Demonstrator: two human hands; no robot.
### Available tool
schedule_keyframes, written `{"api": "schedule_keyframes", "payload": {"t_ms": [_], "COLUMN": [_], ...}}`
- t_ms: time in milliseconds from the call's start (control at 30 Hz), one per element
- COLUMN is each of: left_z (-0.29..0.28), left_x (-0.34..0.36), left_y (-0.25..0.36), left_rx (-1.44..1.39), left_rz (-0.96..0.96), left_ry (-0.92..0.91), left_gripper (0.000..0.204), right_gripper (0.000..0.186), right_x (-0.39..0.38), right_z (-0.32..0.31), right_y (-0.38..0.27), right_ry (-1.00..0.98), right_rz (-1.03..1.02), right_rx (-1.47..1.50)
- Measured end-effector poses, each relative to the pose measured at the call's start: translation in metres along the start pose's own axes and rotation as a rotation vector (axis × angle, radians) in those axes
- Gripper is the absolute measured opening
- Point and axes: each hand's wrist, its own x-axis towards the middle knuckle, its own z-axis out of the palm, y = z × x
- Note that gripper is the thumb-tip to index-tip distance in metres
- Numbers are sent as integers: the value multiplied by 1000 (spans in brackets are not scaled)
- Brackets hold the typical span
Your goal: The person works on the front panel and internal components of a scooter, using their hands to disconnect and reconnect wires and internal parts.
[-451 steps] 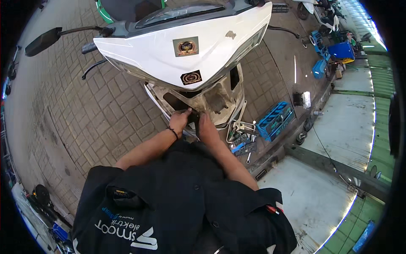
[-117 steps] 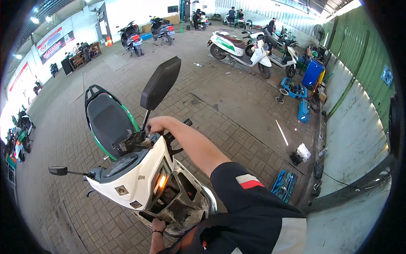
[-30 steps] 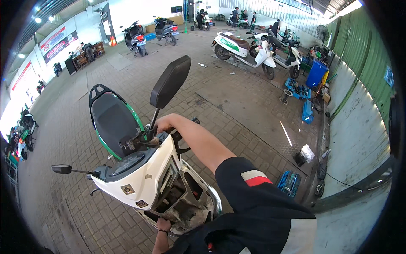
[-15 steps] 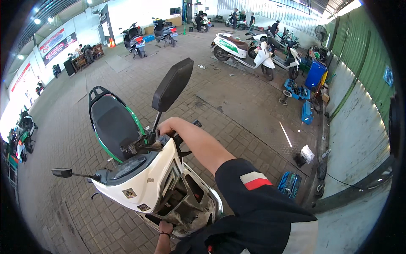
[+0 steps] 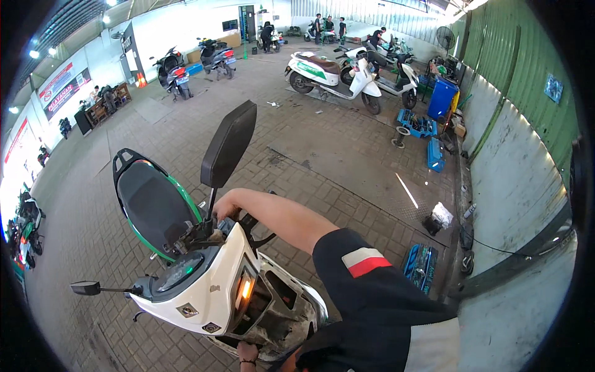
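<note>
A white scooter (image 5: 180,313) with a green-edged black seat (image 5: 150,201) stands in front of me. Its front is opened up, with dirty inner parts (image 5: 282,328) bare. An orange light (image 5: 246,289) glows in the front, and the dashboard (image 5: 180,271) shows a green lit spot. My right hand (image 5: 225,204) is closed round the handlebar beside the stem of the black mirror (image 5: 229,146); its fingertips are partly hidden. Low on the front, my left hand (image 5: 247,351) is closed at the edge of a dark opening, its fingertips out of sight.
Blue toolboxes (image 5: 417,124) and an open tool case (image 5: 420,268) lie along the right wall. A white bag (image 5: 441,215) sits near them. Other scooters (image 5: 334,77) are parked farther back, where several people work. A second mirror (image 5: 85,288) sticks out at left.
The orange front light and the green dashboard light have come on. My view has shifted a little, with the scooter lower and farther left. Both hands keep their places on the scooter.
</note>
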Motion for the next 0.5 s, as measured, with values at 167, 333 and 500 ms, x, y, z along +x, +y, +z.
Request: {"api": "schedule_keyframes", "payload": {"t_ms": [167, 333, 500], "left_z": [53, 59, 56], "left_x": [73, 75, 60], "left_y": [-87, -50, -79], "left_rx": [452, 466, 122], "left_rz": [211, 387, 149], "left_ry": [-175, -8, 203], "left_gripper": [21, 24, 19], "right_gripper": [38, 25, 44], "right_x": [3, 10, 1], "right_z": [0, 0, 2], "right_y": [-40, 46, -36], "right_ry": [-149, -359, -263], "right_rz": [-92, 17, -110], "right_rx": [15, 512, 19]}}
